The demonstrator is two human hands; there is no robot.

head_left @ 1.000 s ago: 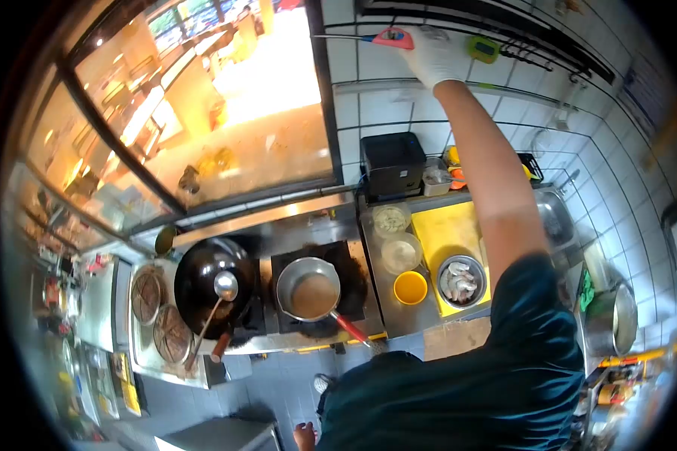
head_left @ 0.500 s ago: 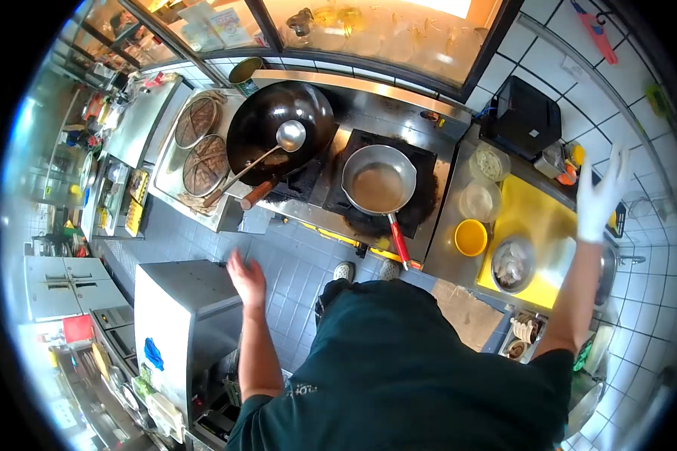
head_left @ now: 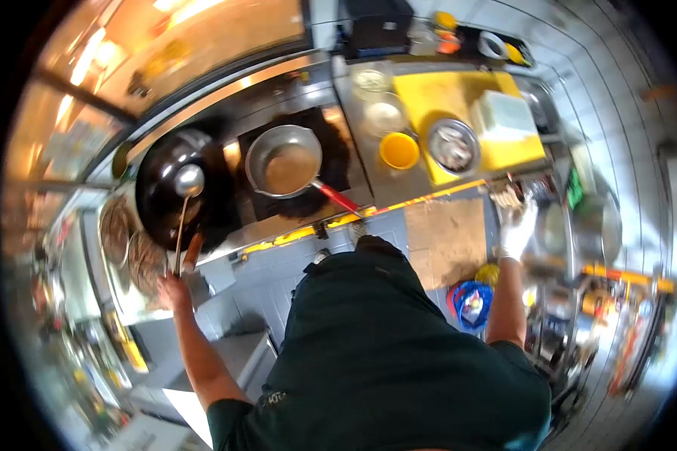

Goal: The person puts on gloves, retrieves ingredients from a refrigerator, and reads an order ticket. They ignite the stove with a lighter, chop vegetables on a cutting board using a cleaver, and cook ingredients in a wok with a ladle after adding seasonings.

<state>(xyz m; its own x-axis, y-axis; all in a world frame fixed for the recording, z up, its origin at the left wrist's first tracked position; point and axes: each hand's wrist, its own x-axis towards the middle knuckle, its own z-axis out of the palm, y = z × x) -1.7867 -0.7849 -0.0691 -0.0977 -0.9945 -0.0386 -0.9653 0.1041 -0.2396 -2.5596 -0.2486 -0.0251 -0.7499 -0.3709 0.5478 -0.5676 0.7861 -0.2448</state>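
Observation:
My bare left hand (head_left: pixel 174 292) is closed around the end of a ladle's handle. The ladle (head_left: pixel 189 181) has its metal bowl inside the black wok (head_left: pixel 158 161), whose wooden handle (head_left: pixel 194 251) lies just right of my hand. My right hand (head_left: pixel 517 230), in a white glove, reaches low on the right beside small containers of pale and dark contents (head_left: pixel 508 197). Motion smears its fingers, so whether it grips anything is unclear. A metal saucepan (head_left: pixel 283 137) with a red handle sits on the burner right of the wok, some brownish stuff in its base.
A yellow board (head_left: pixel 421 90) carries a metal bowl of pale pieces (head_left: pixel 453 146) and a white translucent box (head_left: pixel 505 115). Beside it stand a yellow bowl (head_left: pixel 399 151) and clear tubs (head_left: pixel 385 114). On the floor are cardboard (head_left: pixel 445 240) and a blue-lined bin (head_left: pixel 472 307).
My view has swung right. My left hand went from open in the air to the ladle's handle. My gloved right hand dropped from its raised, spread pose to the small containers.

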